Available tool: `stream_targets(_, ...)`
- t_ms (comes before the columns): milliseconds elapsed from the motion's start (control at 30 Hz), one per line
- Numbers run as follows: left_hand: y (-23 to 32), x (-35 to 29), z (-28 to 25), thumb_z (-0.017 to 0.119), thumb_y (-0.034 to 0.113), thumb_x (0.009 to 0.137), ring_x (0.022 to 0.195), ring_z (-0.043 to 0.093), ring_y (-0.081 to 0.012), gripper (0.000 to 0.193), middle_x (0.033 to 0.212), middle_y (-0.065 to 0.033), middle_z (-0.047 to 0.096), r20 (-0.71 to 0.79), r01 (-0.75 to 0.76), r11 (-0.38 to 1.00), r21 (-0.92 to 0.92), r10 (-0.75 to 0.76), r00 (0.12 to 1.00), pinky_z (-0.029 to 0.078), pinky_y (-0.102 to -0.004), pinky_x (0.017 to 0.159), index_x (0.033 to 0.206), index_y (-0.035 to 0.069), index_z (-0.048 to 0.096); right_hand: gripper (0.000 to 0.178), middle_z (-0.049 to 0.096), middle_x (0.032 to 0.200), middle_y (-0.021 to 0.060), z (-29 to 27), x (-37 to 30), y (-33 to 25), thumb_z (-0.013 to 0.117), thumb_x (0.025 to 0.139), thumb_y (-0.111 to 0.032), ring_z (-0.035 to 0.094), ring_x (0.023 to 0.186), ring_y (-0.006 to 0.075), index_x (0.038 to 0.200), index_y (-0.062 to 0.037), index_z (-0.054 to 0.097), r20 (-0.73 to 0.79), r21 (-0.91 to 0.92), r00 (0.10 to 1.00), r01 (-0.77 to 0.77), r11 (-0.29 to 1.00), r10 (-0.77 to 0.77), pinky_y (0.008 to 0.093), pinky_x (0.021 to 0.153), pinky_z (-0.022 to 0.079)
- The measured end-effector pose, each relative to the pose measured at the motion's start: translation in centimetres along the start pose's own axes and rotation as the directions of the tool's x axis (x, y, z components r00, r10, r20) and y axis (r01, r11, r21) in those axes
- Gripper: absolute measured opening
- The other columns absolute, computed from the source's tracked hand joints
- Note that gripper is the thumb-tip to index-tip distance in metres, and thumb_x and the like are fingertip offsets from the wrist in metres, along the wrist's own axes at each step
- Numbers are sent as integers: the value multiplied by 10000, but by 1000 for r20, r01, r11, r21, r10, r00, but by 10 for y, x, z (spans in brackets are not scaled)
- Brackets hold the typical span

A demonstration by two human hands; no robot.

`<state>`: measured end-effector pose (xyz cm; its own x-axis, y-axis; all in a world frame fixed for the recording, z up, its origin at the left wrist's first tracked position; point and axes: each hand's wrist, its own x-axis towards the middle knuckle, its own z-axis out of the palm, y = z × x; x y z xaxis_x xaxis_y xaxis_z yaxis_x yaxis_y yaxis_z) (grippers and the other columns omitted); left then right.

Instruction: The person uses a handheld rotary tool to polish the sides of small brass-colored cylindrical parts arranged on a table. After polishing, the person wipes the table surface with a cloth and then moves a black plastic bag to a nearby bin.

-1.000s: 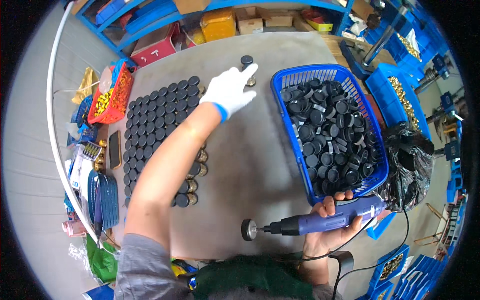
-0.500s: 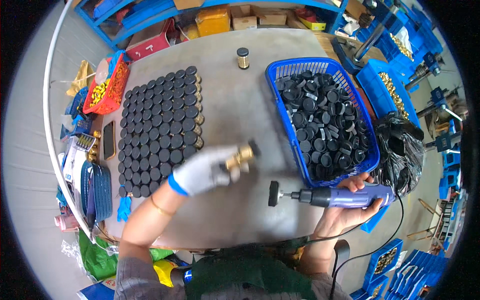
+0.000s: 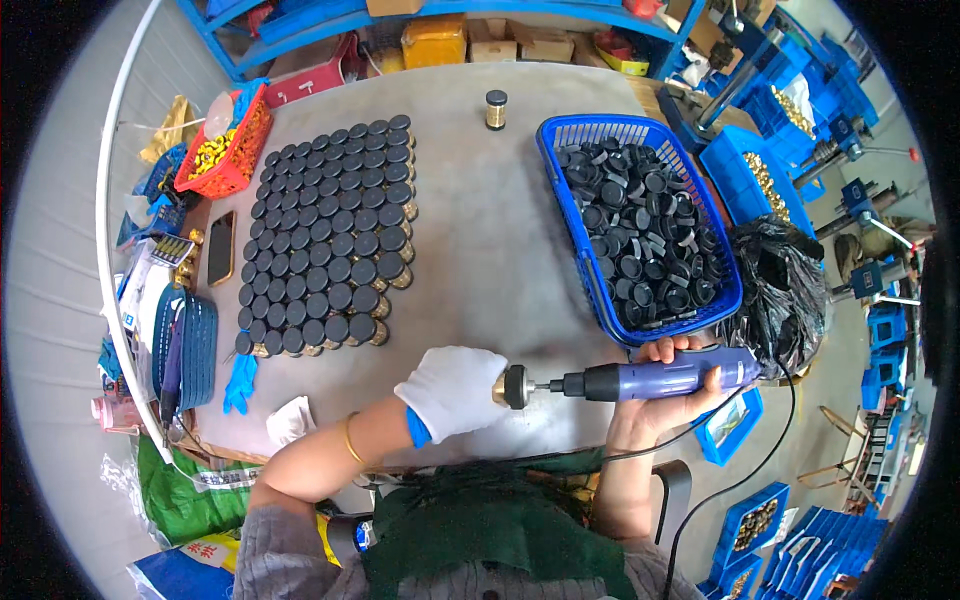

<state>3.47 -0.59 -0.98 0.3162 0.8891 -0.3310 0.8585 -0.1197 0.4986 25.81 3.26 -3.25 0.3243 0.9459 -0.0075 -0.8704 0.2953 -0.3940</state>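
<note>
"Grip status?"

"Clamped on brass fitting (image 3: 499,390) with gloved left hand (image 3: 452,393); wrapped around purple power tool (image 3: 665,379) with bare right hand (image 3: 662,411). Close, but apart."

"Fitting where?"

"Over near part of tabletop (image 3: 470,235), end up against round black tool head (image 3: 516,387)."

"Rest, quick?"

"Log black-capped fittings (image 3: 325,220) in rows, left. Add lone capped fitting (image 3: 496,112), upright, far edge. Tag blue basket (image 3: 688,324), right, full of black caps (image 3: 632,230)."
</note>
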Motion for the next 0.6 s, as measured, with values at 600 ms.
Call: stream_targets(600,-26,-17,-24,702,360,753,620,569,-131,388,727,1,623,378,245,619,-746,91,921,444,-286,548,889,4,628,415,539,929,113,3,4,-15,636,777,-335,551,779,205,1018,-40,471,-26,192,996,-80,978,87,294,641,501)
